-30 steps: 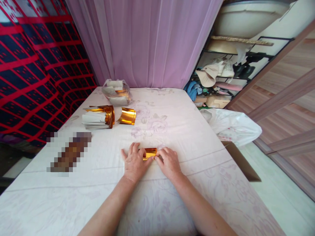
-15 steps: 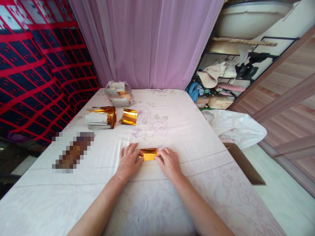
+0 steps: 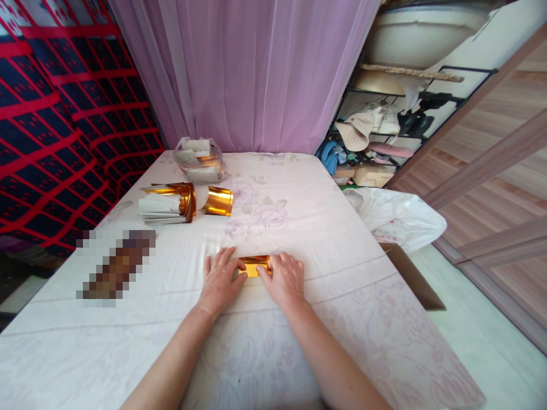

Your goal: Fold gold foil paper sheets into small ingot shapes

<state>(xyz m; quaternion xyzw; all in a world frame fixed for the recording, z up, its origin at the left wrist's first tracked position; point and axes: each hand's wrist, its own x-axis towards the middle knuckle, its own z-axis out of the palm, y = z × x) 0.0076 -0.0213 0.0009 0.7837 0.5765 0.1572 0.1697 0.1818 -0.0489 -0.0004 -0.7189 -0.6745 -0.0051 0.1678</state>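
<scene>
A folded strip of shiny gold foil paper [image 3: 253, 270] lies on the tablecloth between my two hands. My left hand [image 3: 219, 282] grips its left end between thumb and index finger, while the other fingers are spread over the cloth. At the right end, my right hand [image 3: 287, 278] has its thumb on the front of the paper and its fingers curled over the far side. Beyond my hands lies a curved gold foil sheet [image 3: 219, 201]. To its left is a fanned stack of gold-and-white foil papers [image 3: 168, 204].
A clear plastic bag [image 3: 199, 162] of more papers sits at the table's far left. A blurred-out item [image 3: 119, 265] lies on the left. Right of the table are a white plastic bag [image 3: 405, 219], a cardboard piece [image 3: 412, 277] and a loaded shelf rack [image 3: 448, 100].
My right thumb has moved left along the foil paper, and the right hand now covers more of its end. My left hand keeps its hold. The whole view has shifted slightly.
</scene>
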